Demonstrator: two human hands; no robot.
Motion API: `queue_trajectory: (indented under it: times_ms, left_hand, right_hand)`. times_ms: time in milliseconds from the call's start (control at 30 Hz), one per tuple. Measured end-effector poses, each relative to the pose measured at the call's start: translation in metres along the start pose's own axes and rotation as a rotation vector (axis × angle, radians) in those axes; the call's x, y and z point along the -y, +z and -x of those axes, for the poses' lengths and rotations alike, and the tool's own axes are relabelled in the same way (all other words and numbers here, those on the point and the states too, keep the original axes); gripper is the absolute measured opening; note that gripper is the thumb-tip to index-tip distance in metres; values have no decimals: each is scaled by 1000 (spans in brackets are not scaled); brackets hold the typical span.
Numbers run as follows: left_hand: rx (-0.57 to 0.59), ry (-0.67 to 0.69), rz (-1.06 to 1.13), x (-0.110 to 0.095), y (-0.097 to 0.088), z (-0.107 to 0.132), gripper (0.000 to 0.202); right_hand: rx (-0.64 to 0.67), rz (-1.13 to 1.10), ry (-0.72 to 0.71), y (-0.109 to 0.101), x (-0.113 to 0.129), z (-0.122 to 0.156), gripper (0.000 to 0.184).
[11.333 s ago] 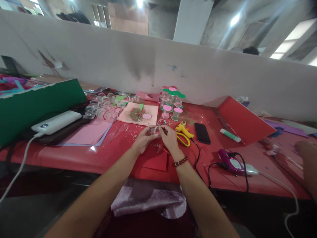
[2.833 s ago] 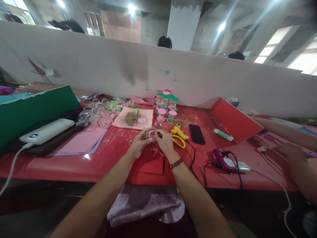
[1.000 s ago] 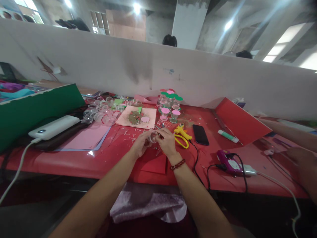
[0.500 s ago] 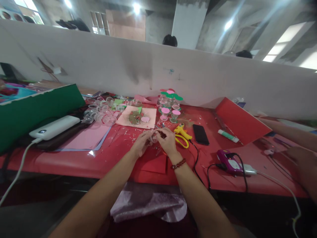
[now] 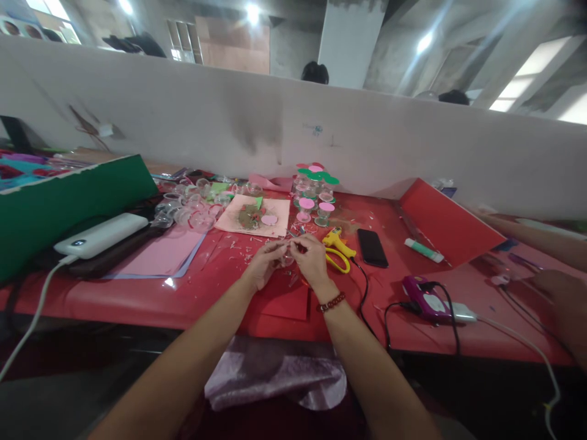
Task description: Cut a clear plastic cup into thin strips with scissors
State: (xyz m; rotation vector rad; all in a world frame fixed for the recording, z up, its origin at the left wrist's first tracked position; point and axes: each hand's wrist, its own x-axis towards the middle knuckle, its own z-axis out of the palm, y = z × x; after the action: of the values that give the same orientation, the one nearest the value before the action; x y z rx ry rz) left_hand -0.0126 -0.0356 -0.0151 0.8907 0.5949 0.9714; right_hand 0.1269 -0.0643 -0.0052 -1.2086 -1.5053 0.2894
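My left hand (image 5: 265,263) and my right hand (image 5: 312,260) meet over the red table (image 5: 137,293), fingers pinched together around a small clear plastic cup (image 5: 287,255). Both hands grip it between the fingertips; what else is in the pinch is too small to make out. A bead bracelet (image 5: 332,301) sits on my right wrist. Yellow scissors (image 5: 338,249) lie just right of my right hand. A red card sheet (image 5: 285,299) lies under my wrists.
Clear cups (image 5: 188,205) are heaped at the back left, capped cups (image 5: 316,192) behind a pink sheet (image 5: 257,215). A power bank (image 5: 101,234), phone (image 5: 372,247), glue stick (image 5: 424,250), purple glue gun (image 5: 424,299), leaning red board (image 5: 447,221). Another person's hand (image 5: 557,299) is at right.
My hands stay together on the cup; the fingers have shifted slightly, turning it between them. The person's arm at the right has edged a little.
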Motion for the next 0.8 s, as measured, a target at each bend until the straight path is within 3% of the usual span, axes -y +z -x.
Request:
queue_trajectory:
  times_ms: [167, 300, 600, 800]
  left_hand:
    - [14, -8, 7, 0, 0, 0, 27]
    - [15, 4, 46, 0, -1, 0, 25]
    - [12, 6, 34, 2, -3, -2, 27]
    - [-3, -7, 17, 1, -2, -2, 26]
  right_hand:
    - [-23, -68, -14, -1, 3, 0, 16]
    - [46, -141, 5, -3, 5, -3, 17]
    - [121, -180, 4, -3, -8, -7, 17]
    - [120, -146, -8, -3, -3, -6, 18]
